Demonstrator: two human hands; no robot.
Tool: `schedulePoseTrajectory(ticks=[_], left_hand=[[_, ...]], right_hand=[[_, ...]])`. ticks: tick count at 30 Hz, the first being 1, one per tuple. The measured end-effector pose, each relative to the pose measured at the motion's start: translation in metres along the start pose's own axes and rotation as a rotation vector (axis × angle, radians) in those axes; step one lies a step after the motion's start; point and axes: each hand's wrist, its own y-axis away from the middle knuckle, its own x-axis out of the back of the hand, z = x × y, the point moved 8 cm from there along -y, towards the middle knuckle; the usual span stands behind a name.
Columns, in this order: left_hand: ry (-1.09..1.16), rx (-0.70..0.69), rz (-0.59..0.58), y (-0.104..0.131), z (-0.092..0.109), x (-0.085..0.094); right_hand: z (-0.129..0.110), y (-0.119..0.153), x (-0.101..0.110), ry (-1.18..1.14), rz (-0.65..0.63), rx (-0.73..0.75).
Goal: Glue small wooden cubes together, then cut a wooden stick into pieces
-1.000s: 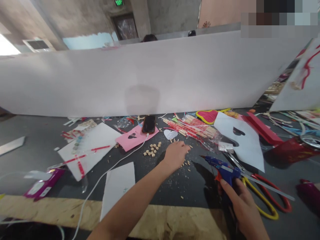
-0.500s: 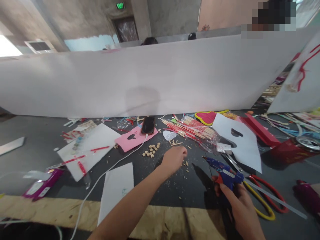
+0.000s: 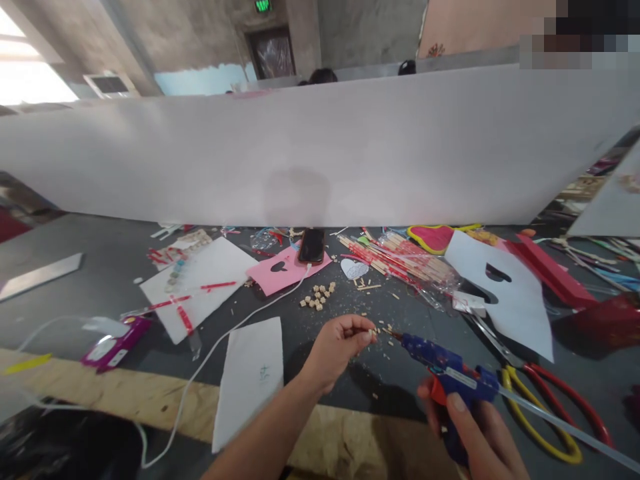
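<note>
My left hand [image 3: 343,347] pinches a tiny pale wooden piece [image 3: 374,331] between thumb and fingertips, above the dark tabletop. Wrapped round the handle of a blue glue gun [image 3: 453,373] is my right hand [image 3: 475,427], with fingers by the orange trigger. The gun's nozzle points left, close to the pinched piece; whether they touch I cannot tell. A clear glue stick [image 3: 565,420] extends from the gun's back. Small wooden cubes [image 3: 318,297] lie in a cluster beyond my left hand, and small cut bits are scattered around it.
A phone [image 3: 311,246] on pink paper [image 3: 270,273] trails a white cable. Wrapped sticks [image 3: 400,260] lie at the back centre, before a white partition [image 3: 225,160]. Scissors [image 3: 540,407], white cut paper [image 3: 505,287] and a red can [image 3: 607,321] are at right.
My left hand has drawn back from the table bits and turned, now showing a small piece in its pinch. The glue gun's nozzle has come close to it. The view has shifted.
</note>
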Motion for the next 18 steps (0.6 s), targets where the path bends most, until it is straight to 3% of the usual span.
schedulePoseTrajectory(ticks=[5,18], left_hand=[[0.068,0.0,0.004,0.006,0.002,0.0],[0.119,-0.02,0.034,0.009,0.001,0.0]], right_hand=[[-0.006,0.002,-0.005,0.132,-0.057,0.097],[-0.007,0.005,-0.01,0.173,-0.067,0.111]])
